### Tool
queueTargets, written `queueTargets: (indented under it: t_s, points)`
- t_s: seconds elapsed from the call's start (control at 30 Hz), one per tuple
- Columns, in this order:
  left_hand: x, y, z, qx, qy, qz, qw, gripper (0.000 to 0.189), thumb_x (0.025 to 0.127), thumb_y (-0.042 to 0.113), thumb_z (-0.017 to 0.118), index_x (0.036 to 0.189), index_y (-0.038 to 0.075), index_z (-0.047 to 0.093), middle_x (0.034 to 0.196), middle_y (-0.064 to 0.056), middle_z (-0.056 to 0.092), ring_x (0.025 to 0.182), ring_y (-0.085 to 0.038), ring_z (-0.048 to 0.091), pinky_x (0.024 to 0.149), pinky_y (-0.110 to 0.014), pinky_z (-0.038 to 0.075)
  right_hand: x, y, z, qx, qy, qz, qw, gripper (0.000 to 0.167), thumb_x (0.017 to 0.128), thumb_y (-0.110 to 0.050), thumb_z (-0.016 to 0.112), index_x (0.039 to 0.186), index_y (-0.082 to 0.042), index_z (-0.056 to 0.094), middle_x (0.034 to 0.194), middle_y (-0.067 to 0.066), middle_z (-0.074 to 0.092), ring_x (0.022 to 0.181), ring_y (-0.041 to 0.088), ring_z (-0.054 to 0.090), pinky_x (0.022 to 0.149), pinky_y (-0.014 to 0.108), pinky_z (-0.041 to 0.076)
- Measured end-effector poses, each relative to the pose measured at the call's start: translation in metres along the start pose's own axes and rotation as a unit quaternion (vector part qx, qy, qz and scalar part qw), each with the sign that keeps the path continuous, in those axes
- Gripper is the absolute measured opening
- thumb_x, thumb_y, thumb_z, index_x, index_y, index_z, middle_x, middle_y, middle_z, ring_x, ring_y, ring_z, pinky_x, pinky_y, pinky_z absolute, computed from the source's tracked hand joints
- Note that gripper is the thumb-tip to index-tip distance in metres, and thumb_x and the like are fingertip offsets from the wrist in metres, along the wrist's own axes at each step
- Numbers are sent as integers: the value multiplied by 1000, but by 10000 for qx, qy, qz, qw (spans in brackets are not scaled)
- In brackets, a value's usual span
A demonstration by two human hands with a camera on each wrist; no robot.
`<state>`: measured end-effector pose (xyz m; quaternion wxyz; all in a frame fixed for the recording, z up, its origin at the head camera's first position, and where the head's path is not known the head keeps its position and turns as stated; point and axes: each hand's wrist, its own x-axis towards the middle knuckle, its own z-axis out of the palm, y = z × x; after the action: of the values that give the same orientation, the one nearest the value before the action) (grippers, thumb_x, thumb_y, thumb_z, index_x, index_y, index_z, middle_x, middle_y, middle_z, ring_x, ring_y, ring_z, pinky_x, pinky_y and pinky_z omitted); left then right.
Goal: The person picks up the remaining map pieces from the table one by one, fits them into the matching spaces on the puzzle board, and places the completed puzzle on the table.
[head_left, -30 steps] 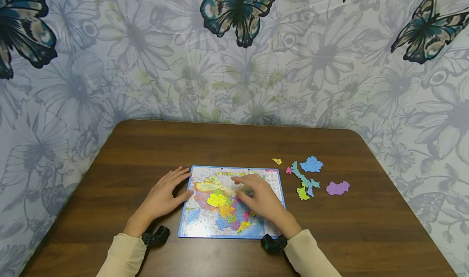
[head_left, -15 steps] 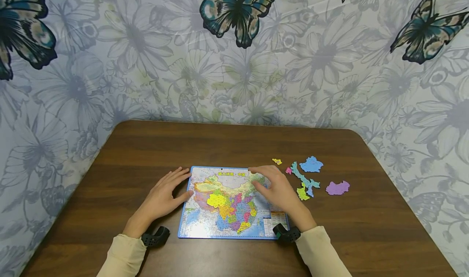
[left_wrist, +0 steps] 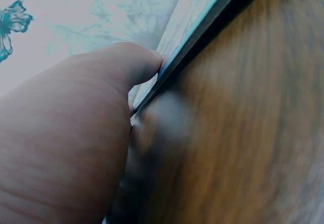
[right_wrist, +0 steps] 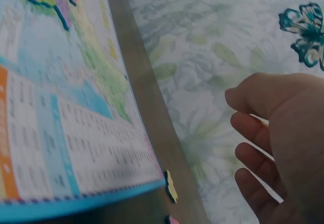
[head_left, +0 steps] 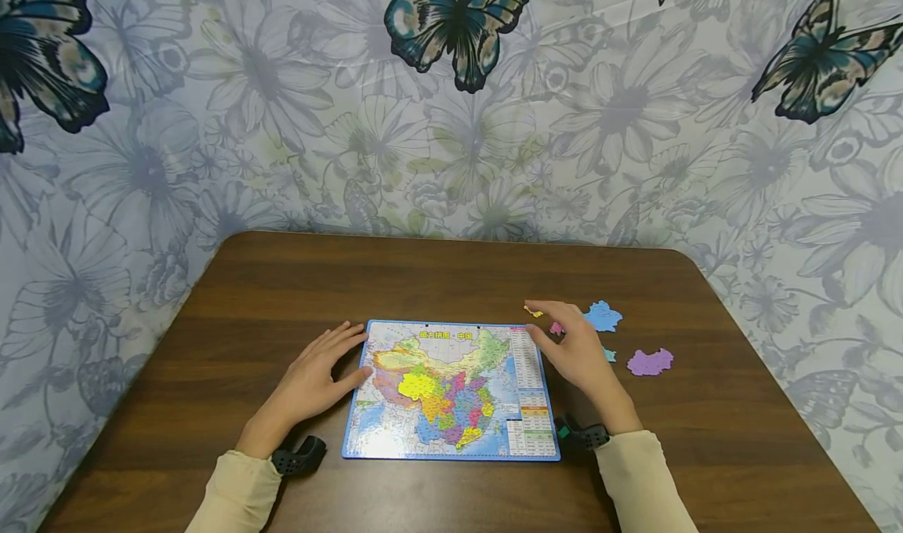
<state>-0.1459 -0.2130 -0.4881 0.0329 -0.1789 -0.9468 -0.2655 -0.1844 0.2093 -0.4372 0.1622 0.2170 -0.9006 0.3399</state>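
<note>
A map puzzle board [head_left: 451, 345] of China, blue-edged and filled with many coloured pieces, lies on the table. At its left edge rests my left hand [head_left: 310, 380], fingers extended; in the left wrist view the thumb [left_wrist: 136, 64] touches the board's edge. My right hand [head_left: 582, 357] is past the board's top right corner, over the loose puzzle pieces, its fingers apart and holding nothing. Its fingertips are close to a small yellow piece [head_left: 538, 314] and a pink piece [head_left: 556, 328]. A teal piece [head_left: 610, 355] is mostly hidden beneath this hand.
To the right of the hand lie a blue piece [head_left: 607, 317] and a purple piece [head_left: 650, 362]. The brown wooden table [head_left: 423, 270] ends at a wall [head_left: 296, 164] with a flower and butterfly print. Each wrist wears a black camera band.
My right hand has moved right from over the map, past the board's right edge, to the loose pieces, covering some of them. My left hand has stayed at the board's left edge.
</note>
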Motion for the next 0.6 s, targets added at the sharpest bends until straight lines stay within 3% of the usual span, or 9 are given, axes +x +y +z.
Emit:
queueTargets:
  t_s: [0.13, 0.37, 0.6]
  points:
    - [0, 0, 0, -23, -9, -21, 10000, 69, 96, 46, 71, 152, 10, 53, 161, -10, 45, 154, -35, 32, 125, -59, 24, -2, 10, -9, 12, 60, 233, 9997, 42, 95, -10, 75, 135, -8, 67, 133, 12, 68, 121, 34, 58, 94, 58, 53]
    - [0, 0, 0, -12, -21, -40, 10000, 69, 96, 46, 71, 152, 10, 52, 161, -10, 45, 154, -34, 32, 126, -59, 24, -4, 24, -27, -145, 41, 711, 9974, 46, 97, -12, 73, 141, -5, 61, 131, 20, 65, 111, 39, 58, 93, 60, 54]
    - [0, -1, 0, -3, -21, -5, 10000, 69, 97, 46, 71, 152, 9, 52, 161, -10, 44, 154, -35, 32, 125, -59, 24, -14, 40, -60, -251, -79, 1225, 9921, 49, 100, -18, 70, 145, -5, 56, 139, 22, 60, 124, 42, 56, 103, 63, 50]
